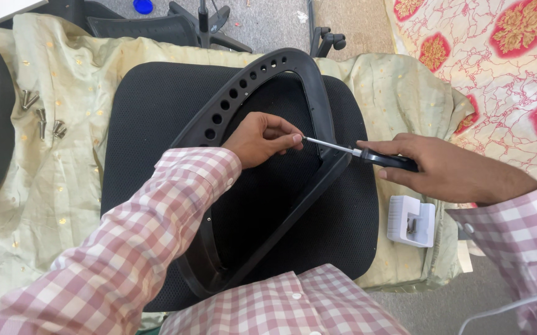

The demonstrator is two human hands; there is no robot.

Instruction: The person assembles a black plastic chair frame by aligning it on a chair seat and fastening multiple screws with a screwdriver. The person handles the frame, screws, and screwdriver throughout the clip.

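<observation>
Checked sleeve (pixel 157 242) nearest; left fingers (pixel 284 141) pinch screwdriver (pixel 368 154) tip, right hand (pixel 442 167) closed round handle.

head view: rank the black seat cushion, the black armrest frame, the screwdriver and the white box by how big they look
1. black seat cushion
2. black armrest frame
3. screwdriver, partly hidden by the right hand
4. white box, close to the screwdriver in looks, so that order is unsure

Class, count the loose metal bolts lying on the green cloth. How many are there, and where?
About 5 bolts, clustered on the green cloth left of the black seat cushion: two upper, one middle, two lower. Overlaps may hide more.
</observation>
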